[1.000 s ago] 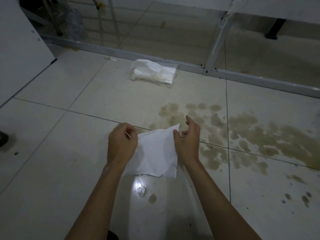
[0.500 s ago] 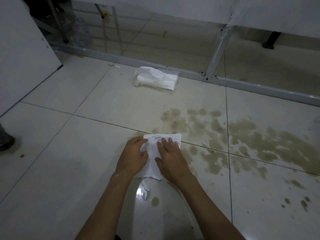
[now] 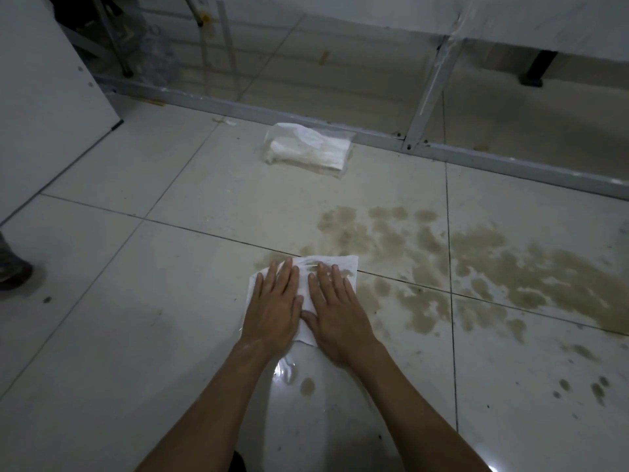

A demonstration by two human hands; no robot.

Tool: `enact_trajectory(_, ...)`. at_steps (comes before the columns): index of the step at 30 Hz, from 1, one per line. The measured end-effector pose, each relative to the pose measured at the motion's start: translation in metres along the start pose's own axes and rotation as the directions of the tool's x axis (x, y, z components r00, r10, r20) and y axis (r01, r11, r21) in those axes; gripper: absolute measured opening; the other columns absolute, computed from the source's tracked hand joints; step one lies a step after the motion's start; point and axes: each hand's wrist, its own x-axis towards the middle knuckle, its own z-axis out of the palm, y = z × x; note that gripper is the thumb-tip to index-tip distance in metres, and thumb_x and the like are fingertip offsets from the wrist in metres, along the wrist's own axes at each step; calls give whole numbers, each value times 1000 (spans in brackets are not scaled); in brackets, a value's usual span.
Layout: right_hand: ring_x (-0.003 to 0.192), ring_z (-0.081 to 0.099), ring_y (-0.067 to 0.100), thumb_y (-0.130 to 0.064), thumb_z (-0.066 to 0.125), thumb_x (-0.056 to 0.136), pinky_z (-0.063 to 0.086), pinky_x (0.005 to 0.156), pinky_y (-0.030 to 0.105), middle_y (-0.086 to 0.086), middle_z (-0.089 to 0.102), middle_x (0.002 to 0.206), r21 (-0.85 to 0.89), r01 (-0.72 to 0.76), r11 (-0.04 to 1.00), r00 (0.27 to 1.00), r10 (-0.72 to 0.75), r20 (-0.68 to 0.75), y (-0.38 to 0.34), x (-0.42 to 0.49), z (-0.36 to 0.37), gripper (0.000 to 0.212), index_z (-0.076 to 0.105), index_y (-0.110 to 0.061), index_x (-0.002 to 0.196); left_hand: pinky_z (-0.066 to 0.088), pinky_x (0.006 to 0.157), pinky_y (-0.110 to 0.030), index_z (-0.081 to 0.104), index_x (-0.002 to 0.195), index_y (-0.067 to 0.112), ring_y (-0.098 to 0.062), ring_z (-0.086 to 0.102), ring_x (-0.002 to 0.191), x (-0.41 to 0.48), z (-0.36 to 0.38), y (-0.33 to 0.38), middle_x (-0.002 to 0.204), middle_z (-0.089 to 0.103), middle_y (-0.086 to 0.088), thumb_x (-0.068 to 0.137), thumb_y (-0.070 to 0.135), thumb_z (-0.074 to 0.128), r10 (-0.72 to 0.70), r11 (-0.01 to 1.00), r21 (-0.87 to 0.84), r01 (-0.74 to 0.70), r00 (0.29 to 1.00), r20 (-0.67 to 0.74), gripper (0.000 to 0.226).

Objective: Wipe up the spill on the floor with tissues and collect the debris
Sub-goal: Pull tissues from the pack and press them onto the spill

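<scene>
Head view looks down on our two bare hands pressed flat, side by side, on a white tissue [image 3: 343, 264] spread on the tiled floor [image 3: 136, 335]. Our left hand [image 3: 274, 306] covers the tissue's left part and our right hand [image 3: 335, 313] its right part; the fingers [image 3: 286, 274] of both lie straight and released, palms down, grasping nothing, thumbs close together over the middle of the sheet. The tissue's far edge sits on the near-left fringe of the spill [image 3: 476, 267], a brownish, blotchy patch that spreads away to the right across several tiles. A few separate small drops [image 3: 595, 390] lie further right and nearer to us, and one round drop [image 3: 307, 385] sits between our forearms beside a bright wet glare. Beyond the tissue, well apart from it, a clear plastic tissue pack [image 3: 308, 149] lies just before a grey metal frame rail [image 3: 510, 165]. At the left edge we see part of a shoe [image 3: 13, 270].
</scene>
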Motion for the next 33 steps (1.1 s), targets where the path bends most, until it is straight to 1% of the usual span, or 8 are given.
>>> enact_trajectory(3, 140, -14, 28, -58, -12, 84, -10, 112, 36, 8, -11, 151, 26, 53, 998, 998, -52, -48, 3, -3, 5, 77, -5, -9, 143, -9, 114, -38, 4, 147, 15, -26, -4, 146, -1, 3, -1, 158, -1, -7, 75, 58, -28, -38, 998, 41, 37, 999, 16, 90)
enact_trajectory(7, 142, -7, 29, -54, -9, 89, -3, 113, 39, 12, 2, 156, -21, 46, 999, 998, -47, -29, 6, -5, 7, 72, 2, -10, 145, 0, 113, -44, 15, 146, 14, -31, 9, 144, -1, 3, 0, 156, 13, -11, 81, 57, -23, -55, 995, 86, 53, 998, 25, 87)
enact_trajectory(11, 140, 12, 32, -48, -4, 96, 13, 110, 46, 15, 22, 153, -66, 30, 997, 1000, -30, 4, 5, -5, 3, 70, 27, -9, 145, 3, 113, -45, 19, 146, 13, -32, 13, 144, 0, 2, 1, 156, 17, -12, 82, 58, -21, -47, 994, 101, 44, 999, 26, 87)
enact_trajectory(14, 143, 2, 32, -53, -3, 94, 2, 113, 39, 15, 12, 156, -6, 60, 998, 998, -60, -10, 2, -5, -4, 73, 19, -7, 147, -9, 113, -39, 4, 147, 16, -28, -4, 145, 0, 1, 2, 158, 0, -9, 72, 63, -30, -49, 996, 79, 47, 998, 29, 95)
enact_trajectory(18, 142, 25, 30, -38, 23, 88, 24, 114, 36, 16, 30, 151, 177, 28, 984, 997, -14, -76, 2, 5, -28, 65, 30, -5, 144, -2, 116, -36, 13, 147, 13, -26, 4, 146, 14, -12, 7, 157, 11, -9, 79, 54, -3, -112, 992, -70, 108, 993, -49, 80)
enact_trajectory(24, 132, 43, 27, -14, 51, 88, 41, 103, 36, 14, 46, 142, 168, 64, 984, 980, -31, -194, 20, 64, -83, 50, 45, -8, 137, 11, 118, -39, 23, 145, 16, -26, 12, 145, 89, -53, -5, 156, 18, -8, 89, 50, 14, -167, 978, -144, 150, 980, -113, 66)
enact_trajectory(30, 120, 50, 31, -12, 55, 85, 46, 98, 43, 13, 52, 135, 132, 86, 987, 972, -54, -229, 33, 173, -132, 44, 53, -10, 129, 18, 116, -40, 27, 143, 16, -27, 16, 143, 193, -89, -20, 155, 20, -9, 95, 36, 38, -201, 971, -156, 180, 971, -129, 54)
enact_trajectory(33, 127, 43, 30, -14, 53, 88, 42, 101, 40, 12, 42, 143, 129, 78, 989, 979, -52, -196, 33, 230, -145, 42, 52, -13, 129, 25, 114, -41, 28, 143, 17, -26, 22, 141, 243, -93, -26, 154, 25, -7, 90, 35, 51, -278, 920, -309, 241, 957, -80, 60)
